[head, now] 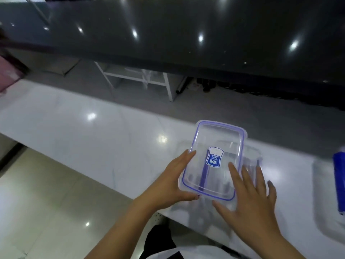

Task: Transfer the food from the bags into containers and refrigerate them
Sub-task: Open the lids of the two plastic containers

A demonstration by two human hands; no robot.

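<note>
Held just above the glossy white surface [93, 131], a clear rectangular plastic lid with a blue seal line and a blue-and-white label [212, 161], lifted and tilted, probably to free it from the clear plastic container [251, 161] seen blurred beneath and to its right. Left hand [168, 184] at the lid's left and near edge, fingers [186, 156] lying straight along the side and thumb hooked under the near corner, so holding the lid from its rim rather than its face. Right hand [250, 199] spread wide and flat, fingers straight, at the lid's right edge and over the container below; steadying or pressing rather than gripping, though real contact with the container cannot be told through the blur. Lid kept by its edges, likely to keep the inner face clean for food. At the far right edge of the same surface, a blue object [338, 184] lying on something pale and translucent, too blurred to name; no food bag clearly recognisable anywhere in view, and the container looks empty. Judged stage: early, opening the container before any food goes in, refrigeration still ahead. Beyond the white surface, a dark glossy counter [168, 34] with a white frame [141, 79] beneath it
</note>
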